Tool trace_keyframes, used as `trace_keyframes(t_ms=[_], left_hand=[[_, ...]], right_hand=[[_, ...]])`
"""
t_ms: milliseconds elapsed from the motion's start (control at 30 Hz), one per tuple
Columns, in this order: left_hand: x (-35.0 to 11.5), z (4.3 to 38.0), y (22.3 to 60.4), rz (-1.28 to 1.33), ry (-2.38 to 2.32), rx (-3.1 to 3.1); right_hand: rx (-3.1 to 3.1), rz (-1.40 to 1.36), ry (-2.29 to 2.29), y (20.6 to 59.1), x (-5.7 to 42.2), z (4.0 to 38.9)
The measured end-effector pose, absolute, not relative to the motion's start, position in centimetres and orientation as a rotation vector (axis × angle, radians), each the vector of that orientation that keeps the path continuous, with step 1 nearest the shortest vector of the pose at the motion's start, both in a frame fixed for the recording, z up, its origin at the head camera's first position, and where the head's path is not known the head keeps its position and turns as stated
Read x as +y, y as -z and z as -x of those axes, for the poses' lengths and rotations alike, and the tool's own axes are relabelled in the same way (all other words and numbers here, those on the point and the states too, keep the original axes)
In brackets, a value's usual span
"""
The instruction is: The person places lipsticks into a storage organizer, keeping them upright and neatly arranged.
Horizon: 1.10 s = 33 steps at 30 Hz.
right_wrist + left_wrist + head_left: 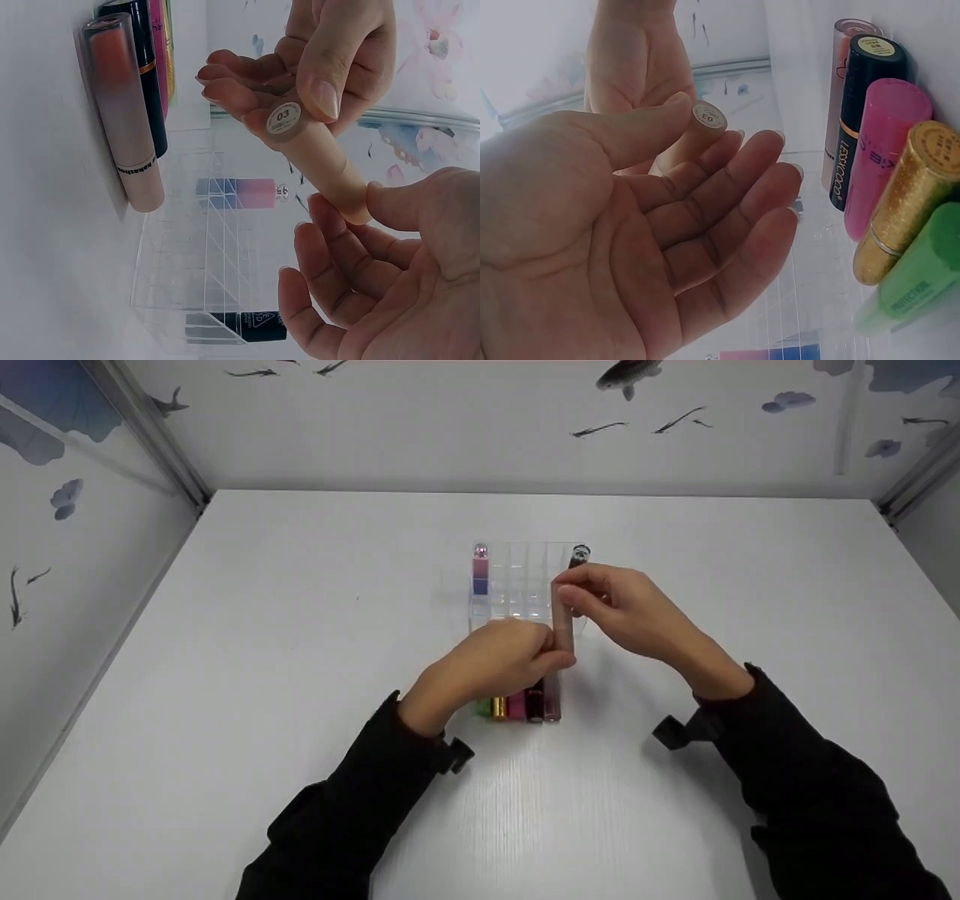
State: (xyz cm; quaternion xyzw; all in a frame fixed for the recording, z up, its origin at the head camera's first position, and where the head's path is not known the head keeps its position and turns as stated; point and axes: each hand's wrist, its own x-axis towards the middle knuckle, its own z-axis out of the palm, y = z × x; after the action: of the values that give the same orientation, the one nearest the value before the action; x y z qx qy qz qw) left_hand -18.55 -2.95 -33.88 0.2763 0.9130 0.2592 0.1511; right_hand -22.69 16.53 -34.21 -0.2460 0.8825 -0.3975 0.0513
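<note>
Both hands hold one beige lipstick tube (562,619), tilted above the front of a clear compartment organizer (529,577). My left hand (502,660) pinches its lower end between thumb and index finger, beside a round label reading 03. At the other end, the thumb and fingertips of my right hand (630,607) grip the tube. A pink-and-blue lipstick (251,193) stands in one corner compartment of the organizer. In another corner compartment is a black-and-clear tube (259,326), partly hidden by the right hand in the head view.
Lying in a row before the organizer are a green tube (922,262), a gold tube (911,199), a pink tube (889,154), a black tube (866,116) and a clear-capped pinkish tube (120,112). White panels (480,435) border the white table (300,585).
</note>
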Motion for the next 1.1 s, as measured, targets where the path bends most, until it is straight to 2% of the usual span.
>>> trace_keyframes(t_ms=[767, 1100], left_hand=[[-2.9, 18.65, 34.09, -0.8, -0.77, 2.616], [-3.05, 18.83, 33.93, -0.722, -0.794, 2.632]], right_hand=[[2.706, 0.783, 1.207, 34.26, 16.53, 22.57], [2.707, 0.787, 1.277, 33.99, 16.67, 22.58]])
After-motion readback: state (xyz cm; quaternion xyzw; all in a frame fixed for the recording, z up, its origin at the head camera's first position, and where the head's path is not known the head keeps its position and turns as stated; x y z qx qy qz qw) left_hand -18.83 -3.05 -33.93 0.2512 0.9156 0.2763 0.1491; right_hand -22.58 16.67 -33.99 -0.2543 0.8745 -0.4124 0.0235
